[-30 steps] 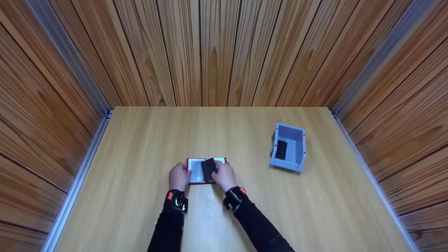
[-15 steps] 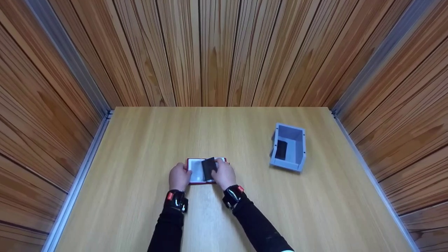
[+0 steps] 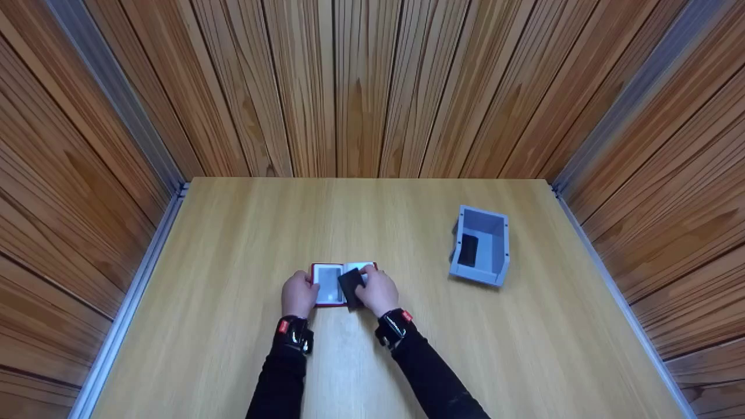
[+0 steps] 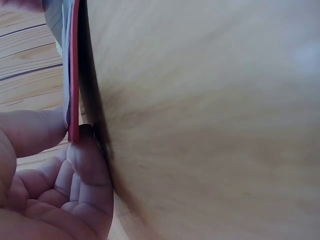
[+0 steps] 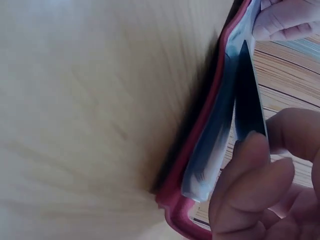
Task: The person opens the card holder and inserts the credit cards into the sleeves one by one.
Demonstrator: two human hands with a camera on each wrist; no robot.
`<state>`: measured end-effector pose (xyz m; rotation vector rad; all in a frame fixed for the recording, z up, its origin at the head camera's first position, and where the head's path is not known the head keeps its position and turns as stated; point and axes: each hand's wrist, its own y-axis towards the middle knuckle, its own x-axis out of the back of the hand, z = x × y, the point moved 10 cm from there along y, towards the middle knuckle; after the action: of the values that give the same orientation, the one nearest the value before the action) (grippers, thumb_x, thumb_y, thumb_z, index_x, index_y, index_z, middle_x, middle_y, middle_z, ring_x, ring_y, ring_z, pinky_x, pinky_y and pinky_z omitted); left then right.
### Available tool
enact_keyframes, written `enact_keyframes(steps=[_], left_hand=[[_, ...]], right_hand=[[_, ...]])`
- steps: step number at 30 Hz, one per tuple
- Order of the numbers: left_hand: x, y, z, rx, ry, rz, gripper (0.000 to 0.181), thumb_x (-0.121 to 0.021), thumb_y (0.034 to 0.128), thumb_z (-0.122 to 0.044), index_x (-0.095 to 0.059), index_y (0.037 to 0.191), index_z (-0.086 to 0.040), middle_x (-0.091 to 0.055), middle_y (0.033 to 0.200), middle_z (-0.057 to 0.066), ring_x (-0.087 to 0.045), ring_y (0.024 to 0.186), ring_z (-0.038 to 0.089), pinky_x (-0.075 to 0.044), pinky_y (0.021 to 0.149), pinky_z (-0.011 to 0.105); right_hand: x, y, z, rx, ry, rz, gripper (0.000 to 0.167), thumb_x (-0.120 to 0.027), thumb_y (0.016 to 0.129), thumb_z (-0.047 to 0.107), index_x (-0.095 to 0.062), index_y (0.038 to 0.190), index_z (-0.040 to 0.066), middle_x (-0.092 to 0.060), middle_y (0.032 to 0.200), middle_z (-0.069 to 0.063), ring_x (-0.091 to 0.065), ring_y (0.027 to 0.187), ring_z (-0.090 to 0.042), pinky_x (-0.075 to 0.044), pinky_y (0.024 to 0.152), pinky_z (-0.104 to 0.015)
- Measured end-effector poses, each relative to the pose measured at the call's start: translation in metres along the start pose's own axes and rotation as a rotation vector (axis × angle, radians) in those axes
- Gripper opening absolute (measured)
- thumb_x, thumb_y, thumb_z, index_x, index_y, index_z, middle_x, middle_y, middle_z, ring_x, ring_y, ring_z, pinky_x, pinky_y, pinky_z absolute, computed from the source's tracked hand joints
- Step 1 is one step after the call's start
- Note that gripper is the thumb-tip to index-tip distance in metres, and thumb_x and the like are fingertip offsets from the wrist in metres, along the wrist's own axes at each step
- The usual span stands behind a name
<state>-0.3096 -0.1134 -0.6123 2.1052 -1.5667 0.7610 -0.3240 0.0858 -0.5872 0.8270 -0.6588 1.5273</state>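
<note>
A flat red-edged case [image 3: 327, 285] with a pale, whitish inside lies opened out on the table, its seam near the middle. My left hand [image 3: 298, 295] pinches its left edge between thumb and fingers; the left wrist view shows the thin red rim [image 4: 74, 75] there. A thin, dark rectangular card [image 3: 350, 286] is pinched in my right hand [image 3: 381, 293] over the seam and right half of the case. In the right wrist view, the dark card [image 5: 249, 97] stands at a slant above the clear-looking lining. The right hand covers part of the case's right half.
A grey-blue plastic bin [image 3: 499, 247] stands on the table to the right, holding a black rectangular thing [image 3: 468, 250] along its left side. Wood-plank walls [image 3: 361, 87] enclose the table [image 3: 262, 221] at the back and sides.
My right hand has moved slightly right, tilting the dark card the other way and shifting it nearer me. More of the case's seam and right half shows. The left hand keeps its place.
</note>
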Motion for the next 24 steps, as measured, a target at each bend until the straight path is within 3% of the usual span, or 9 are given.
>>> enact_keyframes(steps=[9, 17, 24], left_hand=[[0.0018, -0.0004, -0.002, -0.025, 0.004, -0.023, 0.013, -0.073, 0.0806, 0.0, -0.06, 0.082, 0.002, -0.063, 0.075, 0.012, -0.06, 0.073, 0.03, -0.048, 0.068, 0.043], [0.0003, -0.0009, -0.0027, -0.039, 0.012, -0.021, 0.015, -0.074, 0.0796, 0.001, -0.059, 0.08, 0.002, -0.062, 0.072, 0.01, -0.059, 0.071, 0.03, -0.047, 0.067, 0.043], [0.0037, -0.0008, -0.0033, -0.06, 0.009, -0.052, 0.015, -0.074, 0.078, 0.001, -0.059, 0.078, 0.001, -0.061, 0.071, 0.01, -0.059, 0.069, 0.031, -0.047, 0.066, 0.044]], right_hand=[[-0.0028, 0.0013, 0.0019, 0.015, 0.019, 0.006, 0.031, -0.069, 0.08, 0.008, -0.065, 0.11, 0.003, -0.069, 0.094, -0.014, -0.062, 0.079, -0.029, -0.049, 0.072, -0.045], [-0.0055, 0.0038, 0.0042, 0.03, 0.003, -0.066, 0.03, -0.072, 0.08, 0.008, -0.064, 0.108, 0.002, -0.068, 0.084, -0.014, -0.063, 0.074, -0.031, -0.049, 0.065, -0.046], [-0.0089, 0.0069, 0.0067, 0.036, 0.01, -0.114, 0.03, -0.073, 0.081, 0.01, -0.063, 0.108, -0.001, -0.069, 0.091, -0.019, -0.066, 0.081, -0.037, -0.052, 0.071, -0.048]])
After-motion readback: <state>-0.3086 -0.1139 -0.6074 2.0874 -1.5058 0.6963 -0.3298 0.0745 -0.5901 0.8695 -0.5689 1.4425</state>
